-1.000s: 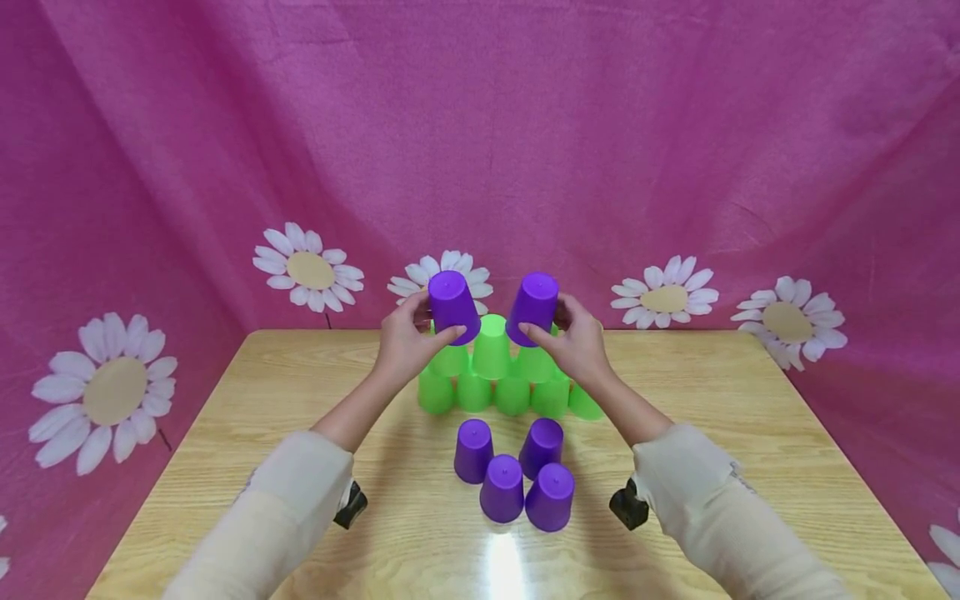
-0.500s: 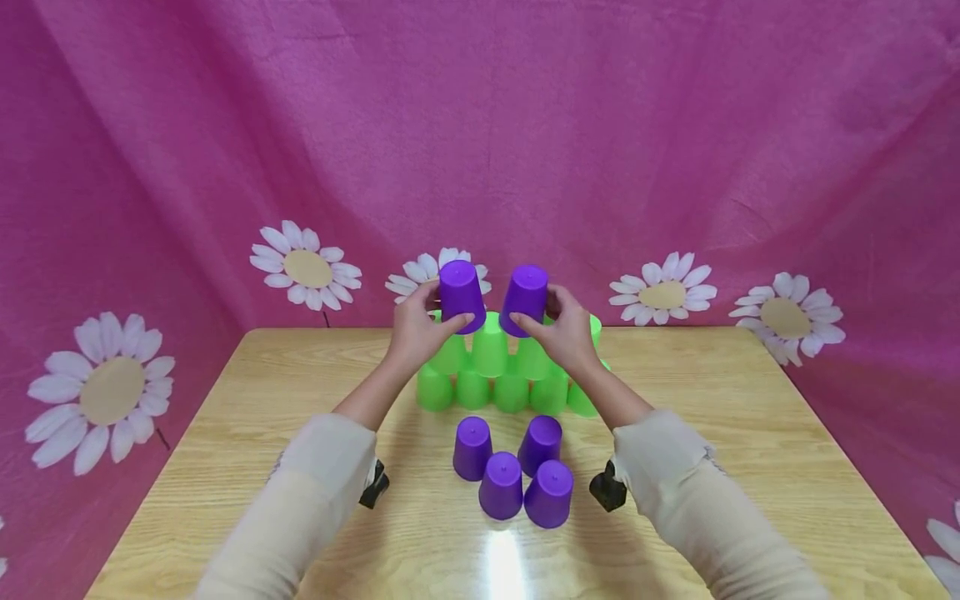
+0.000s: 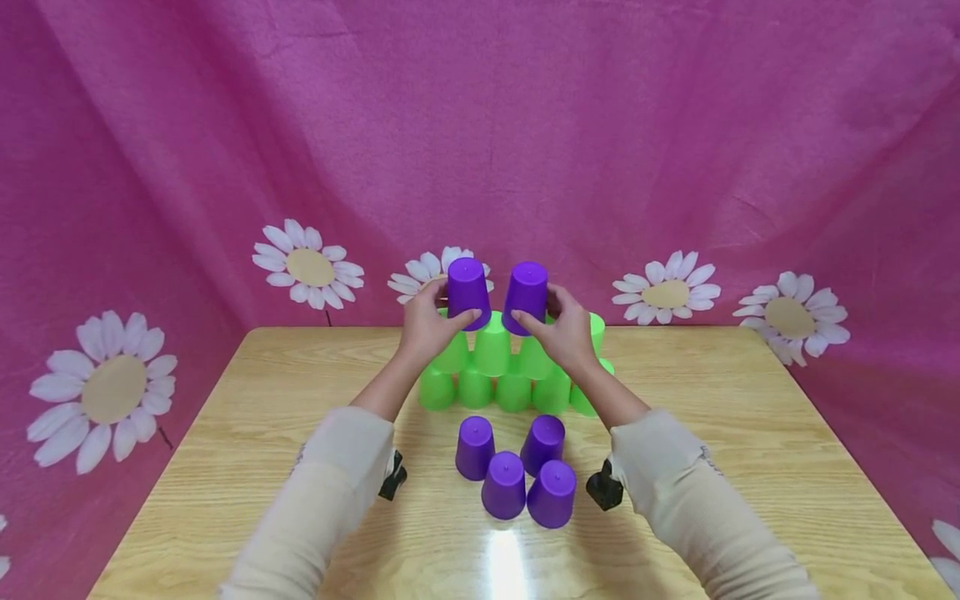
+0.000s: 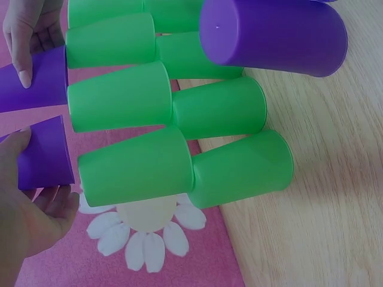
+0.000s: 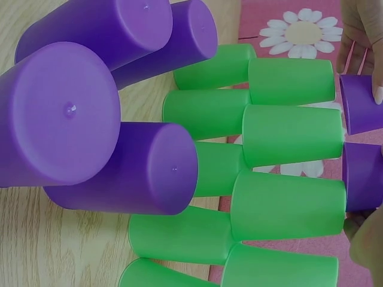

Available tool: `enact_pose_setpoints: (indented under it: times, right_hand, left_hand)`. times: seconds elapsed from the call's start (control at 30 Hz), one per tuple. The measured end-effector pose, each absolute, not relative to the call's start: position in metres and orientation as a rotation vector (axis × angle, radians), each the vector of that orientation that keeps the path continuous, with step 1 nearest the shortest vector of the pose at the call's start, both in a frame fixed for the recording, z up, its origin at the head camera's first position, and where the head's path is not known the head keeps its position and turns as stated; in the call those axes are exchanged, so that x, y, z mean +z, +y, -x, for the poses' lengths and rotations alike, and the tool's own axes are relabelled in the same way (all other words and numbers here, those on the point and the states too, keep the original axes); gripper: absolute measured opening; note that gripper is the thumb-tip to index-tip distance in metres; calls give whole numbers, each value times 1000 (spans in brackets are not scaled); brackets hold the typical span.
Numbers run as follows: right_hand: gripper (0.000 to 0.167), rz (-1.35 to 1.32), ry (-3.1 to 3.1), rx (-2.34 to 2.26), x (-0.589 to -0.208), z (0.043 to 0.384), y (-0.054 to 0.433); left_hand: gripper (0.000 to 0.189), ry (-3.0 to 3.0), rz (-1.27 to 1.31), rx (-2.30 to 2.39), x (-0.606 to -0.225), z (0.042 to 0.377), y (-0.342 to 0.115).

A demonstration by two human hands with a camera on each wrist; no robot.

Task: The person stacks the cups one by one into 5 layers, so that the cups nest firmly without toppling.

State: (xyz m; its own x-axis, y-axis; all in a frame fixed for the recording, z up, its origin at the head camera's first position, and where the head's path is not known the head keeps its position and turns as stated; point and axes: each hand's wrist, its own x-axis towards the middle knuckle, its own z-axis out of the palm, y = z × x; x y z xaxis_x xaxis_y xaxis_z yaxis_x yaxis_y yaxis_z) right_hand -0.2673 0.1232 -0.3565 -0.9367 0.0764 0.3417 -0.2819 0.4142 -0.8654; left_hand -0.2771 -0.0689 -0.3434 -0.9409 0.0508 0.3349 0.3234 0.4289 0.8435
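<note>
My left hand (image 3: pixel 427 323) grips an upside-down purple cup (image 3: pixel 467 293) between thumb and fingers. Beside it, my right hand (image 3: pixel 567 329) holds a second inverted purple cup (image 3: pixel 526 297) the same way, a small gap between the two. Both are over the upper row of green cups (image 3: pixel 492 346), which stand upside down on a lower green row (image 3: pixel 474 390). In the left wrist view, the rim of the left hand's purple cup (image 4: pixel 46 154) is right by the base of an upper green cup (image 4: pixel 134 167). The right wrist view shows the right hand's cup (image 5: pixel 362 177) close over the upper row too.
Several loose purple cups (image 3: pixel 504 486) stand inverted on the wooden table (image 3: pixel 300 392), in front of the green rows and between my forearms. Behind the table hangs a pink cloth (image 3: pixel 487 150) with daisies (image 3: pixel 309 267). A black wrist camera (image 3: pixel 604 486) sits below the right sleeve.
My left hand has moved right and slightly up with its purple cup. The right hand has shifted slightly left and up with its own. The loose purple and green cups have stayed put.
</note>
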Motion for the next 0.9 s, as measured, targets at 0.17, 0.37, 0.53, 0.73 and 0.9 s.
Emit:
enact_pose_setpoints:
  times: [0.17, 0.37, 0.53, 0.73, 0.9]
  right_hand:
    - [57, -182, -2342, 1542, -356, 267, 123]
    - [58, -186, -2337, 1559, -356, 267, 124]
    - [58, -196, -2338, 1558, -357, 268, 123]
    - [58, -192, -2338, 1558, -357, 267, 123]
    - [62, -190, -2328, 1567, -357, 266, 123]
  left_hand:
    - [54, -2440, 311, -1497, -343, 277, -68]
    - [54, -2460, 313, -1485, -343, 278, -68]
    - [55, -2478, 273, -1518, -344, 279, -69]
    - [57, -2493, 264, -1512, -343, 279, -69]
    - [61, -2494, 265, -1510, -343, 279, -70]
